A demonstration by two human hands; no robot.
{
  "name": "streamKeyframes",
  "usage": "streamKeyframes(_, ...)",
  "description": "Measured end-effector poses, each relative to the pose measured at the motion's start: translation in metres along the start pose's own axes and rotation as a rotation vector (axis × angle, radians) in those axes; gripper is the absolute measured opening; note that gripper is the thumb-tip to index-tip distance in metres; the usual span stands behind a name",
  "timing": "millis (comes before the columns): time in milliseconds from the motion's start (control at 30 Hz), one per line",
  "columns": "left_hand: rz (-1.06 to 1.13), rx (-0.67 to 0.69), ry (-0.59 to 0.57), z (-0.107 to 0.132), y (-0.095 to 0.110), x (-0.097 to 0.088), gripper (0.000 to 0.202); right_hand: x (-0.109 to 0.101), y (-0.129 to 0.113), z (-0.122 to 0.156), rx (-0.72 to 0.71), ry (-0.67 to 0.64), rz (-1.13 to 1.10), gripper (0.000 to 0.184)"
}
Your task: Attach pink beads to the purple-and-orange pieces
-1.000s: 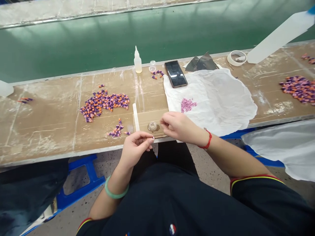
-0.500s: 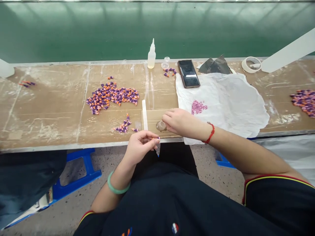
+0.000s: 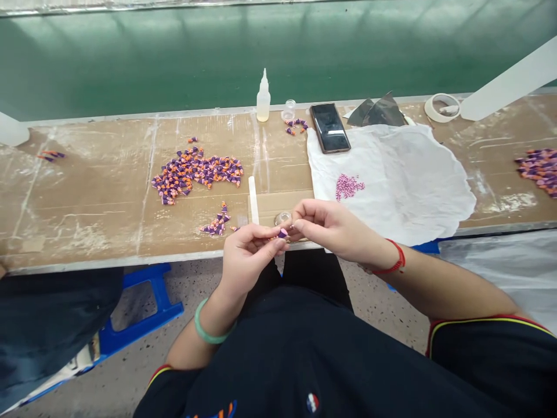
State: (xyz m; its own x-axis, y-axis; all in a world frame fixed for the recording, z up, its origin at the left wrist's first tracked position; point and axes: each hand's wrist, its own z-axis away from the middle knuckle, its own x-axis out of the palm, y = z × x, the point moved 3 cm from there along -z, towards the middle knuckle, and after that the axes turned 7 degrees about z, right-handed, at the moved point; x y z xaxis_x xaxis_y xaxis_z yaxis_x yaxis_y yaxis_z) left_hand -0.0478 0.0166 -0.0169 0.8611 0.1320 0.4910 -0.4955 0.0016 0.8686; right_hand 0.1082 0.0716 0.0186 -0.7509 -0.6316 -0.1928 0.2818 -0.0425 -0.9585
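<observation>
Above bench edge (image 3: 130, 254) | left hand (image 3: 248, 261) fingers pinch purple bead (image 3: 283, 233) | right hand (image 3: 335, 229) fingers closed just beside it

Your cam's sitting on your head, aimed forward and down past your shirt (image 3: 304, 354) at your left hand (image 3: 250, 258) and right hand (image 3: 335, 229), pretty close, with the workbench (image 3: 87, 220) filling the middle.

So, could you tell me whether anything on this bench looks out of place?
A few purple and orange pieces lie apart from the main pile, beside the phone, as if they had strayed.
</observation>
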Motion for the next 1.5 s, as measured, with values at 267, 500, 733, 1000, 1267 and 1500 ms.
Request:
streamKeyframes(267,-0.02,0.071,-0.036,0.004,0.007,0.01,0.015,0.001,-0.007,0.009,-0.047,0.017,-0.033,0.013)
streamKeyframes(500,-0.067,0.088,-0.046,0.006,0.009,0.013,0.016,0.002,-0.009,0.012,-0.12,0.022,-0.024,0.009)
streamKeyframes(733,-0.1,0.084,-0.038,0.008,0.009,0.016,0.018,0.0,-0.014,0.015,-0.206,0.075,0.141,0.007)
streamKeyframes(1000,-0.119,0.112,0.007,0.01,0.008,0.017,0.019,0.001,-0.018,0.02,-0.387,0.187,0.388,0.009)
streamKeyframes(1267,-0.052,0.174,0.041,0.01,0.004,0.019,0.012,0.005,-0.02,0.023,-0.534,0.327,0.561,0.013)
streamKeyframes(1500,-0.037,0.19,0.078,0.012,0.002,0.021,0.013,0.011,-0.017,0.023,-0.53,0.373,0.601,0.015)
